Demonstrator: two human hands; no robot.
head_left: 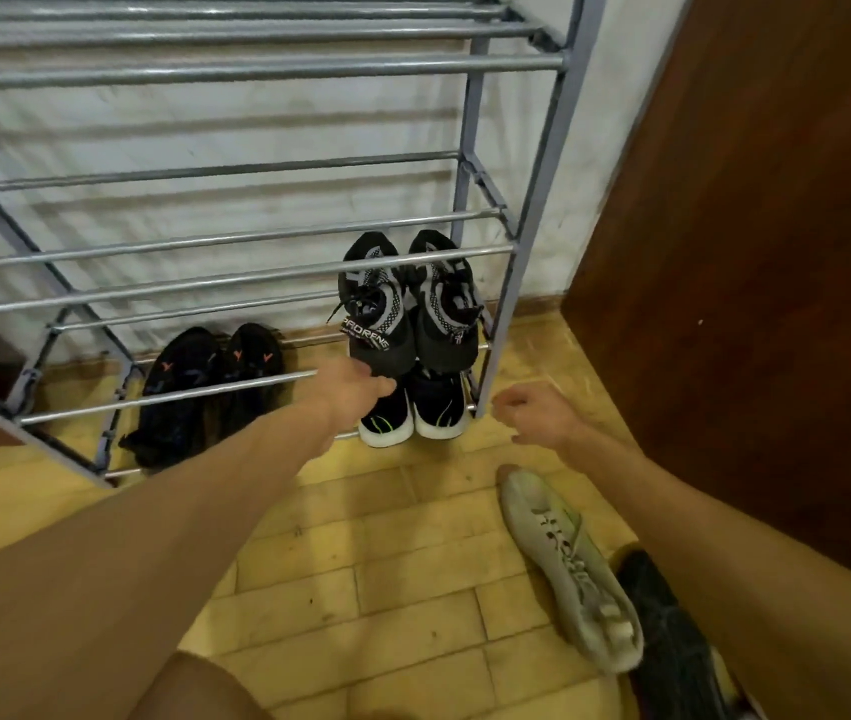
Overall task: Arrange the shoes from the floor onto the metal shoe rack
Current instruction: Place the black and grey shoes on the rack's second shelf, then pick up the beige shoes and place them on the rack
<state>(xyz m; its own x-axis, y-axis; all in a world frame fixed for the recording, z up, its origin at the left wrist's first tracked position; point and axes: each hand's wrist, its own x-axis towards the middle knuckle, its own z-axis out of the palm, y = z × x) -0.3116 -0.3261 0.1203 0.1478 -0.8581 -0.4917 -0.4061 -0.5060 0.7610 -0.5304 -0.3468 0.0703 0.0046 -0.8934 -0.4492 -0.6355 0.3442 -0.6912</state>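
Shoes (405, 304), a black-grey pair, sit on the rack (527, 241) just above the left hand (356, 381), whose hidden fingers' grip I cannot tell; right hand (537, 413) hangs half-curled, empty.

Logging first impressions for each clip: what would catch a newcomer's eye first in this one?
Probably the two bare arms reaching in, with the left hand at the heel of the black-and-grey high-top pair at the right end of the metal shoe rack. Next, the white shoe lying on the tiled floor at lower right, below the empty right hand. An all-black pair sits low on the rack's left.
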